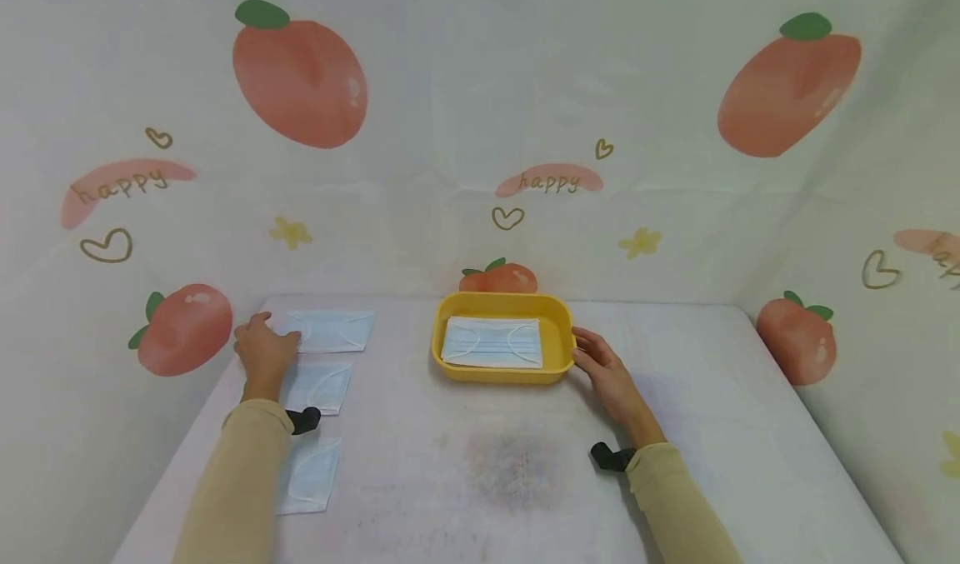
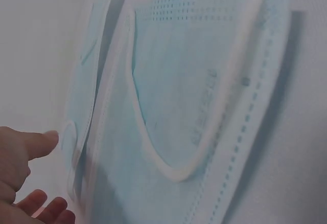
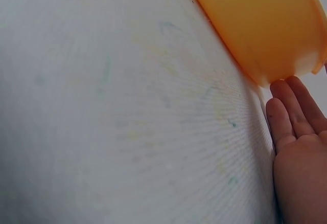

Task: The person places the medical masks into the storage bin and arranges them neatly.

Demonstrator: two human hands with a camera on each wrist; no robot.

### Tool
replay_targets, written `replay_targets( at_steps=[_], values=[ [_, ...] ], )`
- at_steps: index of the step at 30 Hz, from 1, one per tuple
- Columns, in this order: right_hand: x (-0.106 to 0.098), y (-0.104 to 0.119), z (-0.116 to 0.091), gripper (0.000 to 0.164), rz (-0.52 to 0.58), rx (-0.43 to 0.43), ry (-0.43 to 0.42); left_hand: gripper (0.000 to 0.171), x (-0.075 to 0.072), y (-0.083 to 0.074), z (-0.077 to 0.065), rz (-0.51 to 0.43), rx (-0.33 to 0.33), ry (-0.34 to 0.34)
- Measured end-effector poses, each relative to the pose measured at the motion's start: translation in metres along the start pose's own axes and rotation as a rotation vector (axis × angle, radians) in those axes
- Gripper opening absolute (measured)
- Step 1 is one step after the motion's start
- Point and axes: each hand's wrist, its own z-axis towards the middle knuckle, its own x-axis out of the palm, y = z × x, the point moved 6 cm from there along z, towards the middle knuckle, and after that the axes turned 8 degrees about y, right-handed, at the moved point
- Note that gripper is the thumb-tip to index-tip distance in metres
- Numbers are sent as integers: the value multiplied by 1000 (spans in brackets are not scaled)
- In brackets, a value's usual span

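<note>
My left hand [image 1: 264, 349] is at the left end of the farthest face mask [image 1: 333, 331], thumb and fingers spread apart. In the left wrist view the thumb [image 2: 43, 143] points at that mask [image 2: 84, 75], fingertips close by its end. A second mask [image 1: 321, 387] lies nearer, partly behind my left wrist; in the left wrist view its ear loop [image 2: 179, 174] shows large. At the right side of a yellow tray [image 1: 501, 375] is my right hand [image 1: 611, 385], its extended fingertips against the outer wall [image 3: 265, 35]. Inside the tray lies a blue mask [image 1: 491, 343].
Closest to me on the left, a third mask [image 1: 311, 476] is partly covered by my left sleeve [image 1: 240, 489]. A white cloth with peach prints [image 1: 300, 85] hangs behind and beside the white table [image 1: 405, 464]. A dark smudge [image 1: 517, 464] marks the tabletop before the tray.
</note>
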Motion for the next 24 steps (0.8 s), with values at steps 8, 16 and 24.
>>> replay_targets(
  at_steps=[8,16,24],
  values=[
    [1,0,0,53,0,6,9,77,7,5,3,8,-25,-1],
    [1,-5,2,51,-12,62,-1,81,6,9,2,-1,-59,14],
    [-1,-2,0,52,-5,22,-9,89,5,5,3,-26,-64,70]
  ],
)
